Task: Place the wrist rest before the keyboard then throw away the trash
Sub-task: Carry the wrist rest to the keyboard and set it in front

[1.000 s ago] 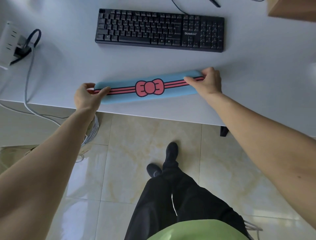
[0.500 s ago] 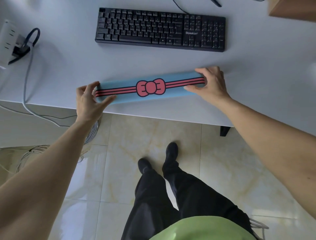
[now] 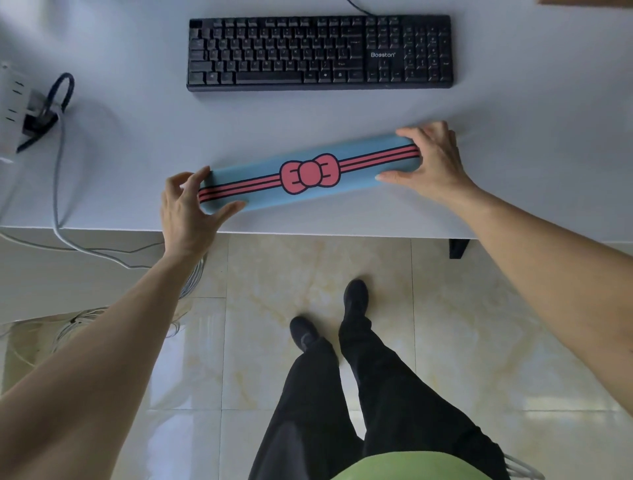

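Note:
A long blue wrist rest (image 3: 260, 192) with red stripes and a red bow lies slanted on the white desk (image 3: 513, 102), its right end farther from me. My left hand (image 3: 188, 212) grips its left end between thumb and fingers. My right hand (image 3: 433, 161) grips its right end the same way. The black keyboard (image 3: 320, 53) sits farther back on the desk, a clear gap away from the rest. No trash is visible.
A white power strip (image 3: 10, 102) with a black plug and grey cables (image 3: 56, 171) sits at the desk's left edge. A brown box corner (image 3: 589, 1) shows at the top right. My legs stand on the tiled floor (image 3: 274, 274) below the desk's front edge.
Both hands have carried the wrist rest a little farther onto the desk, away from the front edge and toward the keyboard. Its right end has swung farther back.

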